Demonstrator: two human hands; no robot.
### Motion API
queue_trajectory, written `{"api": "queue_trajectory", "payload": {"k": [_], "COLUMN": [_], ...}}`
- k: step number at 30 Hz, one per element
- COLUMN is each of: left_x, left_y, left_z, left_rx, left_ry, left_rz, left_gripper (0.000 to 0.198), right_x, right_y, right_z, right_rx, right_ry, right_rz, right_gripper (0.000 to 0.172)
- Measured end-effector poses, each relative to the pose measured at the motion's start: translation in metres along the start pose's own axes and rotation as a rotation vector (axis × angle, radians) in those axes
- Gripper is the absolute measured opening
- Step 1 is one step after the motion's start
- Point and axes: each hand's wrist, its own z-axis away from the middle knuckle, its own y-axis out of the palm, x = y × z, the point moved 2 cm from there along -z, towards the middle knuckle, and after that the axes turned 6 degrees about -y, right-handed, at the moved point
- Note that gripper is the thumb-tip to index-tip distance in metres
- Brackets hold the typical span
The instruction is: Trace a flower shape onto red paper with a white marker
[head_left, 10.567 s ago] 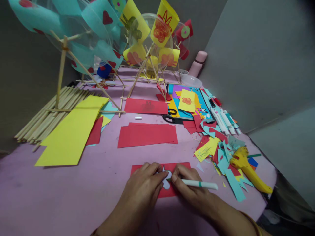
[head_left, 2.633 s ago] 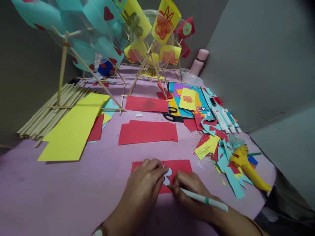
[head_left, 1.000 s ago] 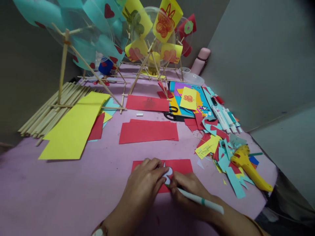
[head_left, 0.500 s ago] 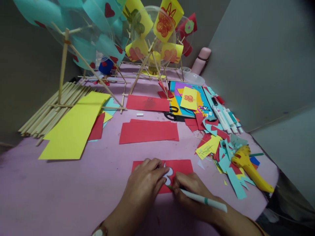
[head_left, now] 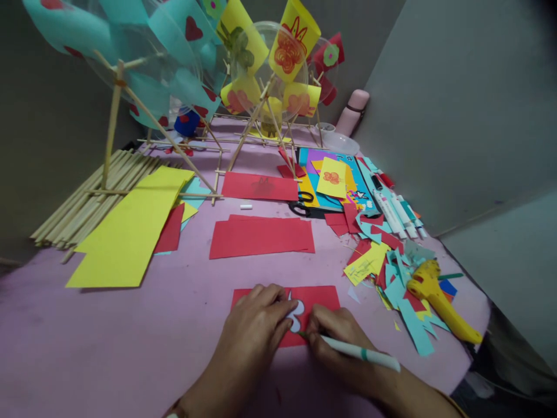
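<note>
Left hand [head_left: 256, 318], loosely open, presses down the cutout [head_left: 297, 309]; right hand [head_left: 331, 330], at the cutout's four o'clock, pinches the marker [head_left: 365, 353]. Cutout seems light, bendy: best pinned centrally.

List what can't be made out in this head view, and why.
All in the head view:
White cutout, left part: hidden under the left hand.
Teal wheel, top: cut off by the top edge.
Lettering on the white markers: too small.
Marks on the yellow scrap: too small and blurred.

left hand [head_left: 256, 319]: palm down | right hand [head_left: 333, 334]: curled in writing grip | forearms [head_left: 213, 377]: slanting inward
</note>
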Motion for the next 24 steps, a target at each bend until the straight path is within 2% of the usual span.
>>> {"api": "queue_trajectory", "payload": {"k": [12, 24], "left_x": [0.0007, 0.0015], "left_y": [0.0007, 0.0015], "left_z": [-0.0014, -0.0007], "left_rx": [-0.003, -0.026], "left_ry": [0.0, 0.024], "left_rz": [0.009, -0.004], "left_gripper": [0.018, 0.019], "right_x": [-0.0021, -0.0012], "right_y": [-0.0002, -0.0015], "right_z": [0.0008, 0.0017], "right_rx": [-0.021, -0.021], "right_ry": [0.095, -0.004], "right_rz": [-0.033, -0.108], "right_gripper": [0.009, 0.009]}}
